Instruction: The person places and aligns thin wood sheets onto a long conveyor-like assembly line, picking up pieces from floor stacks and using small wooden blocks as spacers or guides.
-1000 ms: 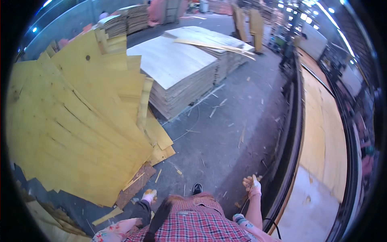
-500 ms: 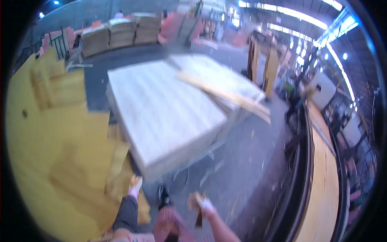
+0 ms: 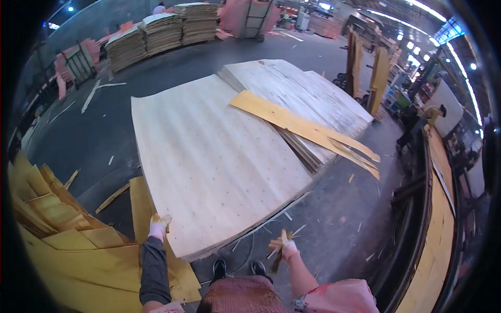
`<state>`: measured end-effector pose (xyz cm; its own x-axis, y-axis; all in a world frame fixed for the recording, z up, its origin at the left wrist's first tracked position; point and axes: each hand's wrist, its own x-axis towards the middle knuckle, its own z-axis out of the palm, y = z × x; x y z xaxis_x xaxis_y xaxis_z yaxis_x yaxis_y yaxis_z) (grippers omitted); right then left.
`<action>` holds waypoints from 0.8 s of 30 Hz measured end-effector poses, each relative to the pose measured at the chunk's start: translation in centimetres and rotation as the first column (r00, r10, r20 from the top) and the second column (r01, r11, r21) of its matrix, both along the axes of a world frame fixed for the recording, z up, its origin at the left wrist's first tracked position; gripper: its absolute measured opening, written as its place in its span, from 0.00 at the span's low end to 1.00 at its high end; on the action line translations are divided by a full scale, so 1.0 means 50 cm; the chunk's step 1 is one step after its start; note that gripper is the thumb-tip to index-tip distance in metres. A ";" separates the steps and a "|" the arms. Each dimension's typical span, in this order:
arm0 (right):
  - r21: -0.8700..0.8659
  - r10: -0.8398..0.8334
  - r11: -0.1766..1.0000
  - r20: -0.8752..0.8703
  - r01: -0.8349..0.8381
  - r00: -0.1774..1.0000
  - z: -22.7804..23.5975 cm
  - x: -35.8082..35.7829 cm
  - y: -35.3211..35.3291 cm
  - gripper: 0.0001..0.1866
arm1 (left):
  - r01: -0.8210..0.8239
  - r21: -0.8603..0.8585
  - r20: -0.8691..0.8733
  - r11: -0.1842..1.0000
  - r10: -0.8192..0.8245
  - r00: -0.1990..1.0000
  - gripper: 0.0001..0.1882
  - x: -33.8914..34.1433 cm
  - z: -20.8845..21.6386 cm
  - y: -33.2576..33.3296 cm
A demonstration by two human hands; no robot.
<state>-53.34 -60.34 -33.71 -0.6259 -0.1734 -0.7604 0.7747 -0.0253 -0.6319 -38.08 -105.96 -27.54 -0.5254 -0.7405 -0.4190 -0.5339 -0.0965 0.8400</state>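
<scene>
Currently, my left grip [image 3: 159, 225]: at 8 o'clock, in a pale glove with tan fingertips, touching the left edge of the near stack of broad white wood sheets [image 3: 219, 161]; I cannot tell whether my fingers are clamped on that edge or only rest against it.
My right grip [image 3: 283, 245]: between 5 and 6 o'clock, also gloved, closed on a short brown strip [image 3: 276, 265] that dangles beneath it, just beside the near stack.
Near white stack: fills the middle, one corner toward 7 o'clock, its top sheet rippled and dark-flecked.
Far white stack [image 3: 308, 94]: next to it at 1 o'clock.
Long yellow wooden strip [image 3: 282, 117]: slantwise across both stacks, its split end toward 3 o'clock.
Yellow sheets [image 3: 78, 261]: a ragged-edged heap at 8 o'clock.
Long dark-railed counter [image 3: 408, 255]: at 4 o'clock, carrying yellow wood.
Co-worker [image 3: 429, 116]: leaning over the counter's far end, just short of 3 o'clock.
My dark shoes [image 3: 219, 268]: 6 o'clock, on the grey floor [image 3: 339, 229].
</scene>
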 end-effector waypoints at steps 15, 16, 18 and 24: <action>-0.178 0.208 0.968 0.177 -0.176 0.962 -0.153 -0.012 -0.033 0.23 | -0.140 -0.457 -0.340 0.879 -0.027 0.940 0.12 0.205 0.469 0.543; -0.263 0.320 0.930 0.237 -0.257 0.917 -0.230 -0.009 -0.017 0.24 | -0.233 -0.458 -0.341 0.858 0.073 0.937 0.12 0.252 0.482 0.577; -0.299 0.535 0.829 0.171 -0.473 0.828 -0.207 0.052 -0.024 0.25 | -0.389 -0.148 -0.188 0.909 0.360 0.914 0.14 0.390 0.530 0.691; -0.370 0.917 0.363 -0.023 -0.855 0.399 -0.106 0.210 -0.091 0.27 | -0.886 0.047 -0.370 0.462 0.832 0.414 0.17 0.675 0.446 1.063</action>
